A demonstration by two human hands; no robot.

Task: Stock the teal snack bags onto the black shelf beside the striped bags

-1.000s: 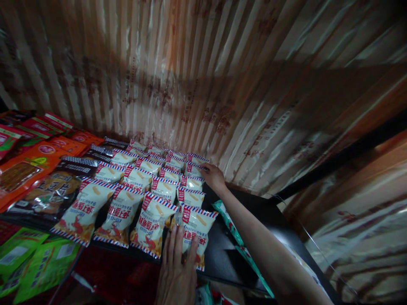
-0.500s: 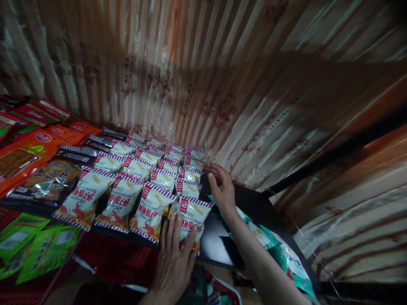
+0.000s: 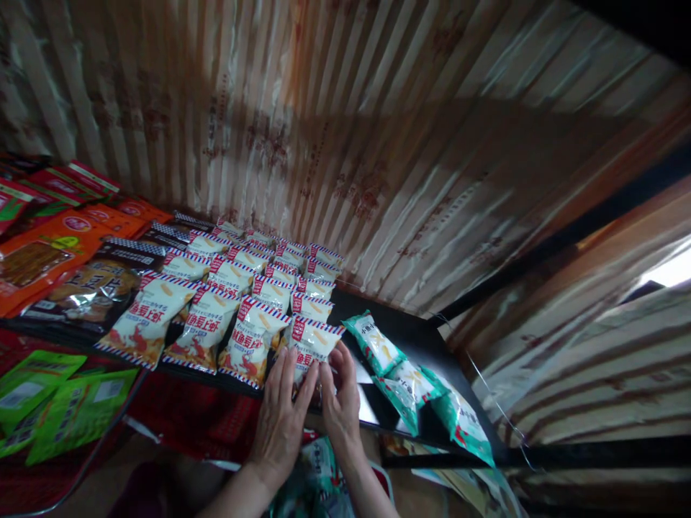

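A white snack bag with red print and a striped edge stands at the front right of several rows of like bags. My left hand is at its left side, the fingers along its edge and the thumb across its lower front. On the other side, my right hand curls its fingers round the right edge, thumb on the front. Together the hands hold the bag's lower part, which they partly hide. Left of it stands another white snack bag of the same kind.
Several green-and-white packets lie on the black shelf at right. Dark packets and orange packets are at left. Bright green packets lie lower left. Pleated sheeting hangs behind; a black bar slants at right.
My right hand has come down and left from beside the back rows to the front right bag. My left hand has shifted slightly left, its fingers closer together. The view has shifted a little.
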